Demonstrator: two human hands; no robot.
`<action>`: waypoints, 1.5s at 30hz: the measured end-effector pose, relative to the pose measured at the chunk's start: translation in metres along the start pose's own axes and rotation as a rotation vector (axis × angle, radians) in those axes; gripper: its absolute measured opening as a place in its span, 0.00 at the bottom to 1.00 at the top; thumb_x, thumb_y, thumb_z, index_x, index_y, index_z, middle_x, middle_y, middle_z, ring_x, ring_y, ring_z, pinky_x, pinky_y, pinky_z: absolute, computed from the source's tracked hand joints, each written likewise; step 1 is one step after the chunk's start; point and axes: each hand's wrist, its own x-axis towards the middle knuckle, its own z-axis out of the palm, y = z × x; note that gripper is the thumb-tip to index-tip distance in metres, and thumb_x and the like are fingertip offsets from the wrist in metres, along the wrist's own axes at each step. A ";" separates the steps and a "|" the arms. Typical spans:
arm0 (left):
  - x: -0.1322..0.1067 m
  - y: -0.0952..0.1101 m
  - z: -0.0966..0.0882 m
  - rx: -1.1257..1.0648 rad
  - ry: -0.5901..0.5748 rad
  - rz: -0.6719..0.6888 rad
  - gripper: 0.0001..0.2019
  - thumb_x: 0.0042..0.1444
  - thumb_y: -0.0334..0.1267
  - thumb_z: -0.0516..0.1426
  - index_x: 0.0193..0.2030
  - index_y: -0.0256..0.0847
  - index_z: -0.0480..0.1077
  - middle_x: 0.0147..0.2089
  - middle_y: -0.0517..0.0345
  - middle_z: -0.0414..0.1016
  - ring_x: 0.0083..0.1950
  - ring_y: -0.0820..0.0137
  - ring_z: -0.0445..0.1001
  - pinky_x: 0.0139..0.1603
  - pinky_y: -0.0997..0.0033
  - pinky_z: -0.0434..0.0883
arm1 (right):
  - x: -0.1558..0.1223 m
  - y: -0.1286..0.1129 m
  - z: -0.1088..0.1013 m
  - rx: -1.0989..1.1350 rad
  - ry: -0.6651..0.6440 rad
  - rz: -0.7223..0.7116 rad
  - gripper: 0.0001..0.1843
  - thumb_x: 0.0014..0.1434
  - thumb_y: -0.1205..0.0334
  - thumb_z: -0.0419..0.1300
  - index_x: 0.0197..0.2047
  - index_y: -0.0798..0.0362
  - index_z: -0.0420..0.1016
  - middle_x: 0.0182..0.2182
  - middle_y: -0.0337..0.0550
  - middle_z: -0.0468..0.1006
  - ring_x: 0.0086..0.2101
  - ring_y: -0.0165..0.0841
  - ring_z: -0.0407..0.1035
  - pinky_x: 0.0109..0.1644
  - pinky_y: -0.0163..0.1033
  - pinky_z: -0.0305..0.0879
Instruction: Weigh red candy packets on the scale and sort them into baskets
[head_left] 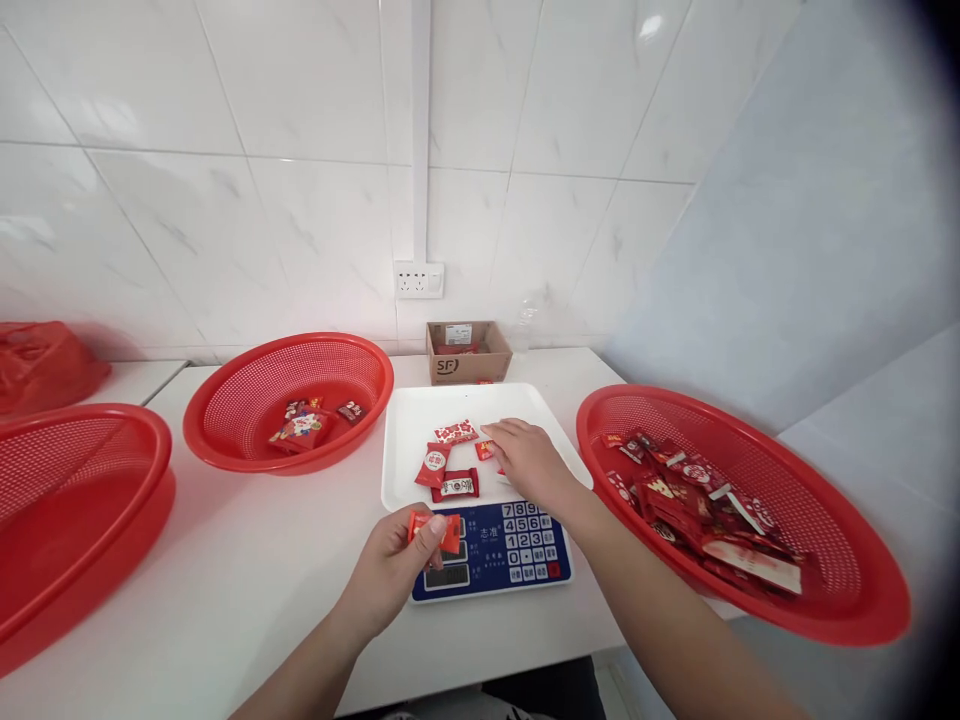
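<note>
My left hand (pixel 394 578) pinches an orange-red candy packet (pixel 435 530) over the front of a scale's blue keypad panel (pixel 517 550). My right hand (pixel 529 460) lies palm down on the scale's white tray (pixel 409 420), fingertips on a small red candy (pixel 484 450); whether the fingers grip it I cannot tell. Three more red candies (pixel 450 462) lie on the tray just left of that hand.
A red mesh basket (pixel 862 600) full of red candy packets is at the right. Another red basket (pixel 225 400) holding a few packets is at the left. A third red basket (pixel 90 500) is nearest left. A small cardboard box (pixel 469 352) stands by the wall.
</note>
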 end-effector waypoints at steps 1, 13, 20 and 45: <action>-0.002 0.000 -0.003 0.038 0.005 0.011 0.21 0.54 0.54 0.52 0.22 0.38 0.63 0.21 0.61 0.65 0.26 0.74 0.63 0.31 0.74 0.61 | 0.003 0.000 0.001 -0.017 -0.043 -0.009 0.19 0.61 0.69 0.46 0.51 0.55 0.71 0.48 0.52 0.74 0.50 0.41 0.64 0.52 0.47 0.57; 0.003 0.004 -0.002 0.056 -0.016 -0.005 0.19 0.54 0.54 0.52 0.27 0.38 0.66 0.26 0.60 0.68 0.27 0.74 0.66 0.31 0.73 0.67 | -0.006 -0.016 -0.003 0.394 0.122 0.050 0.15 0.59 0.69 0.50 0.47 0.54 0.73 0.41 0.47 0.71 0.43 0.34 0.66 0.49 0.41 0.62; 0.010 0.017 0.012 -0.247 -0.017 -0.031 0.16 0.55 0.50 0.53 0.44 0.43 0.64 0.33 0.61 0.65 0.31 0.73 0.70 0.23 0.75 0.72 | -0.042 -0.039 -0.017 1.032 0.096 0.088 0.19 0.56 0.58 0.58 0.52 0.47 0.68 0.38 0.40 0.74 0.37 0.30 0.70 0.42 0.38 0.68; -0.009 0.012 0.023 -0.220 -0.049 -0.115 0.16 0.53 0.51 0.54 0.41 0.41 0.65 0.25 0.66 0.57 0.23 0.78 0.58 0.16 0.82 0.60 | -0.045 -0.035 -0.009 0.316 0.224 0.206 0.20 0.62 0.48 0.46 0.26 0.51 0.65 0.24 0.39 0.70 0.28 0.31 0.64 0.30 0.35 0.55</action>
